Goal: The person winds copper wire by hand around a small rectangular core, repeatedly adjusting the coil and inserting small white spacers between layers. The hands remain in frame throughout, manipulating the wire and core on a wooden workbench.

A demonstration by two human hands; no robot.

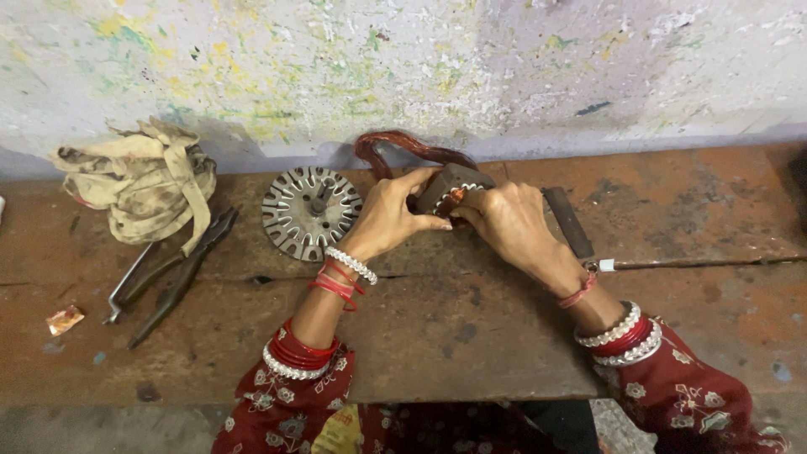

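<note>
Two hands meet at the far middle of the table (471,336), both closed on a small metal stator core (450,187) that is tilted up off the wood. The left hand (388,217) grips its near left side, thumb stretched out beneath it and fingers curled over the top edge. The right hand (507,220) pinches the core from the right, fingertips pressed against its toothed face where copper-coloured wire shows. A loop of reddish-brown copper wire (403,148) rises from behind the core and arches back toward the paint-flecked wall (403,67).

Just left of the left hand, a round slotted metal disc (309,210) lies flat on the table, close to the thumb but not touching it. A dark flat bar (568,220) lies just behind the right wrist. Farther left, a pair of pliers (181,273) lies diagonally, its jaw end under a crumpled, dirty cloth (139,181).

Near the left edge a small crumpled wrapper (64,319), orange and shiny, lies well apart from the hands. A small white tag (606,265) sits by the right wrist.
</note>
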